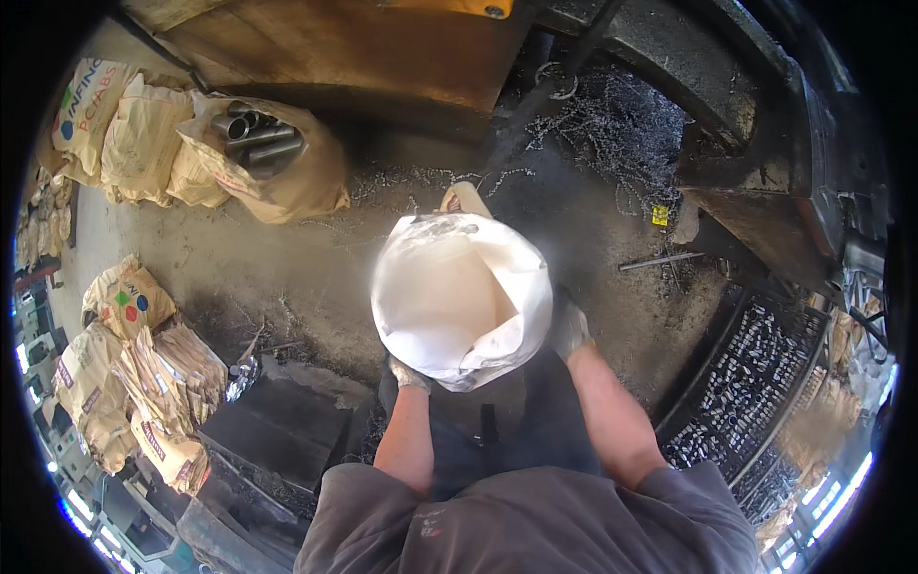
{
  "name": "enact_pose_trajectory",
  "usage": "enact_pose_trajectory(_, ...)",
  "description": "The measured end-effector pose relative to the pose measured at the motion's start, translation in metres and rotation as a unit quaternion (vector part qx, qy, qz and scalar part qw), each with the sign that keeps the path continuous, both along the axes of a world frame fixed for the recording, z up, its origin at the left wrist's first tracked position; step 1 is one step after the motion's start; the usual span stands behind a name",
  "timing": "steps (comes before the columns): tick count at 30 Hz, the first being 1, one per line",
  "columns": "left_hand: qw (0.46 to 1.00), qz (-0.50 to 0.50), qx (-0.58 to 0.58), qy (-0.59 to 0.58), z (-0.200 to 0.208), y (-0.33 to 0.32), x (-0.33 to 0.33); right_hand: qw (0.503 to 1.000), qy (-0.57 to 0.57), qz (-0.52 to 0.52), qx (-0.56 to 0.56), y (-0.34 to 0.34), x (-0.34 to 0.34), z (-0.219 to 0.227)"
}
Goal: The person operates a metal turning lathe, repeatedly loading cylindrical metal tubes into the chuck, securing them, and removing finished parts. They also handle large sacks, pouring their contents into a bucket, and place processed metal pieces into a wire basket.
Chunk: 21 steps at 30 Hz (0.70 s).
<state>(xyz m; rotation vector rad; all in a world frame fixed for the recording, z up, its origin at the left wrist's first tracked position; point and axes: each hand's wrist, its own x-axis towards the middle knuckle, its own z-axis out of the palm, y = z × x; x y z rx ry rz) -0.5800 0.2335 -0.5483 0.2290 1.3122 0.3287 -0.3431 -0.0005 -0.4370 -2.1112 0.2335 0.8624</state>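
Gloved left hand [408,374] at 7 o'clock and right hand [571,328] at 4 o'clock each close a grip on the open white sack [459,298] at centre; pipe-filled bag [273,158] lies at 10 o'clock beyond.

An open white sack [459,298] stands on the floor [316,258], gripped at its rim. Tan paper sacks [124,124] with coloured print lie far left; one [277,158] holds metal tubes. More [143,383] lie lower left.
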Motion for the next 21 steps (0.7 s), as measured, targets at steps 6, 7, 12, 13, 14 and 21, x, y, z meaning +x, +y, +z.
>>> enact_pose_trajectory(6, 1.000, 0.011, 0.015, 0.017, -0.002, 0.013, 0.044, 0.999, 0.020, 0.027, -0.003, 0.030, 0.023, -0.075)
enact_pose_trajectory(7, 1.000, 0.012, 0.006, 0.004, -0.022, 0.015, 0.065, 1.000, 0.024, 0.016, -0.011, 0.035, 0.019, -0.093)
enact_pose_trajectory(12, 1.000, -0.007, -0.018, -0.023, -0.097, 0.016, 0.042, 0.999, 0.021, -0.036, -0.019, 0.046, -0.006, -0.154)
enact_pose_trajectory(13, 0.999, -0.018, -0.011, -0.028, -0.110, 0.022, 0.015, 0.999, 0.020, -0.046, -0.010, 0.042, -0.001, -0.159)
enact_pose_trajectory(14, 0.999, 0.000, -0.013, -0.037, -0.129, 0.011, -0.024, 0.999, 0.020, -0.024, -0.008, 0.038, 0.003, -0.163)
enact_pose_trajectory(21, 0.875, -0.318, 0.253, 0.265, 0.039, 0.028, -0.013, 0.994, -0.034, -0.040, 0.094, -0.013, 0.032, -0.047)
